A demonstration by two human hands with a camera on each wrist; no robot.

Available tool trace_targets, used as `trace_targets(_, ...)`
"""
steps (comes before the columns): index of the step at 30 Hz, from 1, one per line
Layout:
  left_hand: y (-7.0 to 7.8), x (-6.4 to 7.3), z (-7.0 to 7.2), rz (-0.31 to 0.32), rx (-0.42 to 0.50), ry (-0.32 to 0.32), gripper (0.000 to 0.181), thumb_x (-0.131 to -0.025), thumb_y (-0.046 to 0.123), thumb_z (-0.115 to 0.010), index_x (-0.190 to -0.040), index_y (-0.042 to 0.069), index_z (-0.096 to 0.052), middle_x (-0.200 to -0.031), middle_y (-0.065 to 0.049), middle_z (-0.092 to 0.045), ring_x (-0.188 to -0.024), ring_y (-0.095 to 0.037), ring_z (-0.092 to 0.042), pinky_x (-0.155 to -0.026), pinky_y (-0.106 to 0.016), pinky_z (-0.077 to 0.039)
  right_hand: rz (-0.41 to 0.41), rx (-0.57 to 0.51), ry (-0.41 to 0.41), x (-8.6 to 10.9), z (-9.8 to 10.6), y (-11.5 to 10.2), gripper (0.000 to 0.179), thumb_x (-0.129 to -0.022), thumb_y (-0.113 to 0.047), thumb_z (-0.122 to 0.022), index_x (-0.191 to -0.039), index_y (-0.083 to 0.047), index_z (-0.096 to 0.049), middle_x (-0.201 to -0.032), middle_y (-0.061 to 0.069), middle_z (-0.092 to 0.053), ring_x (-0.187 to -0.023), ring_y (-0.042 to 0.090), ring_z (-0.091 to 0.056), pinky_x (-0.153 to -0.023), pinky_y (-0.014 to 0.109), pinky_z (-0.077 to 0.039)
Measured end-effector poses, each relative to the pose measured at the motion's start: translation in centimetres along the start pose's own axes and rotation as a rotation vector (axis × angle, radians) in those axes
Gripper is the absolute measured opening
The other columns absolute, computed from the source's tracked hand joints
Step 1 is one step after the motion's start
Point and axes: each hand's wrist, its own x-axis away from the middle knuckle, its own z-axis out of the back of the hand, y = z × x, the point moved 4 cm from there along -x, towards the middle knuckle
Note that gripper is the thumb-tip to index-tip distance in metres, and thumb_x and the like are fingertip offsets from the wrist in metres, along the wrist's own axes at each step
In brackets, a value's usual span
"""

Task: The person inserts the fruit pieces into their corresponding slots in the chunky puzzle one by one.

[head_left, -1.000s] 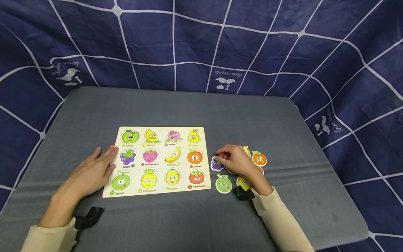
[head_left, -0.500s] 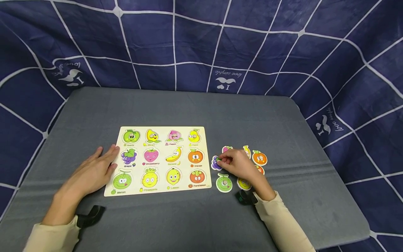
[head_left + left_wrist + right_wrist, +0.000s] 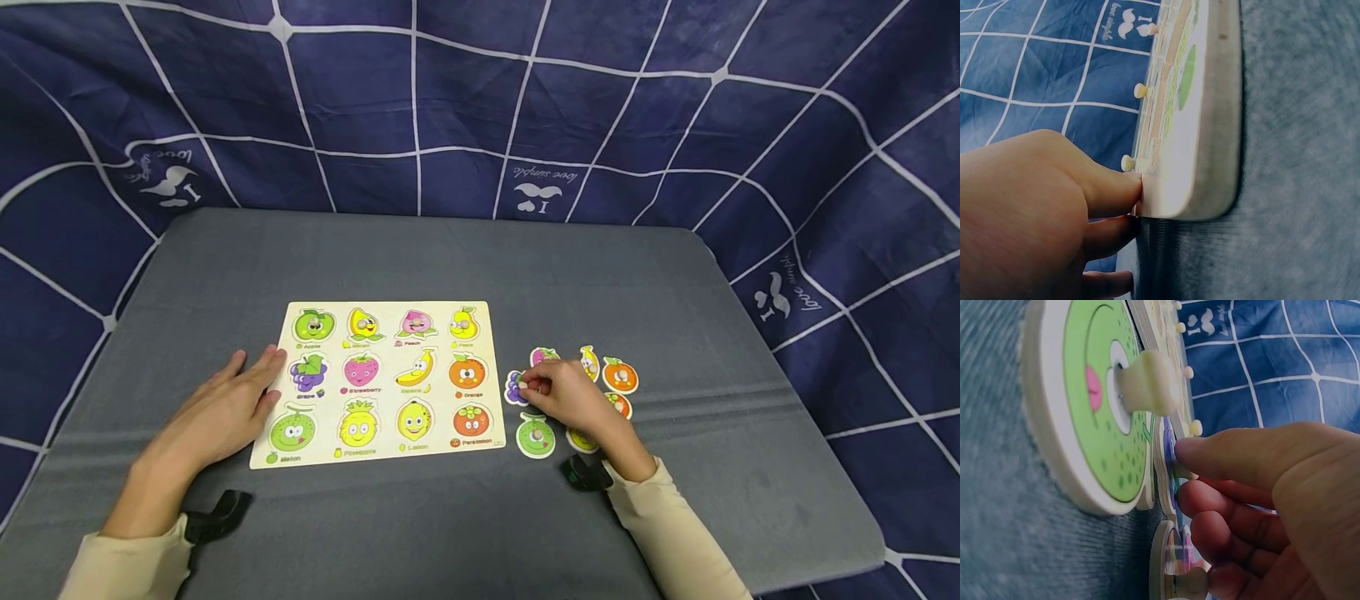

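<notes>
A pale puzzle board [image 3: 441,367] with printed fruits lies on the grey table. Knobbed pieces sit in its top row. My left hand [image 3: 225,408] rests at the board's left edge, fingers extended; in the left wrist view the thumb [image 3: 1113,190] touches the corner. To the right of the board, my right hand [image 3: 570,392] pinches the knob of a purple grape puzzle piece [image 3: 513,388] between thumb [image 3: 1222,456] and index finger. Just in front of that hand lies a green melon piece [image 3: 535,436], its knob facing up. The hand partly covers the pieces beneath it.
Around the right hand lie a pink piece [image 3: 543,356], a banana piece [image 3: 589,363], an orange piece [image 3: 620,377], a red-orange piece [image 3: 620,406] and a yellow piece [image 3: 582,440]. A navy grid-patterned curtain [image 3: 465,100] stands behind the table [image 3: 420,258].
My right hand has shifted slightly right and down, its fingers closing on the grape piece's knob. The pink piece has come into view behind it. My left hand stays at the board.
</notes>
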Motion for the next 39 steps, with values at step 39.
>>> trace_targets(39,0.1,0.0,0.1,-0.017,-0.022,0.024,0.057,-0.097,0.011,-0.055,-0.147,-0.011,-0.035,-0.151,-0.031,-0.033,-0.135,-0.063,-0.021,-0.101,-0.075,-0.021,0.106,0.057,0.079,-0.8,0.8,-1.0,0.007,-0.077,0.001,-0.077,-0.08,-0.005,-0.073,-0.068,-0.002,-0.057,-0.061,0.007,-0.05,-0.054,0.022,-0.042)
